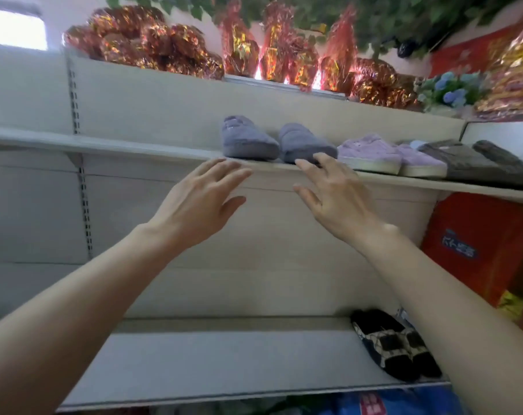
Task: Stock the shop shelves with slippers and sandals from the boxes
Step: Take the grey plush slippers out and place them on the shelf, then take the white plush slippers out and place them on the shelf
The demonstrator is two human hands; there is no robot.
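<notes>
Two blue-grey fuzzy slippers (249,142) stand side by side on the upper shelf (104,145), heels toward me. My left hand (200,202) hovers open just below the shelf's front edge, under the left slipper. My right hand (335,193) is open too, its fingertips at the heel of the right blue-grey slipper (305,143); I cannot tell whether they touch. To the right on the same shelf sit a lilac pair (374,154) and a dark grey pair (476,166). A black-and-cream checked pair (392,342) lies on the lower shelf (224,360).
Red-gold foil-wrapped packages (152,43) line the top shelf under green leaves. Blue artificial flowers (452,88) stand at the right. A red bag (476,244) hangs under the upper shelf at right. Left of the slippers both shelves are bare. Slotted uprights (83,187) run down the back panel.
</notes>
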